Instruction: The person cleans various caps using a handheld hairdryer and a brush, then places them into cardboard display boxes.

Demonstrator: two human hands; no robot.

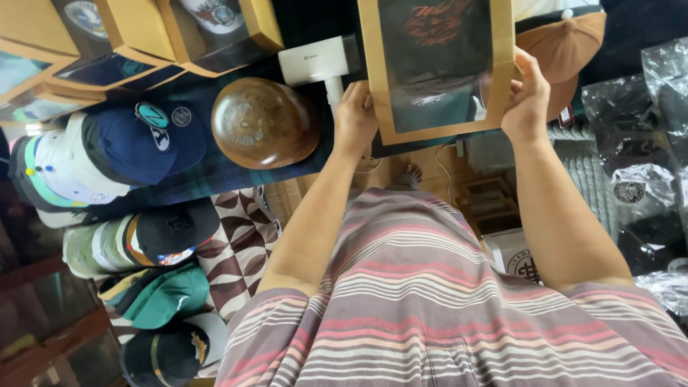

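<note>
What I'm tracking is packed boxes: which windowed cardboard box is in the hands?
The upright box at top centre, held by left hand and right hand; the other boxes lie untouched at top left.

Dark plaid-covered table (215, 168) carries: brown dome-shaped hat form (261, 122), white handheld steamer (322, 63) just beside it, stack of caps (107, 154) with a navy one on top, row of brown windowed boxes (143, 36) along the far edge.

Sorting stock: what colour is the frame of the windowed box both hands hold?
Tan cardboard brown box, clearest in the head view.
</note>
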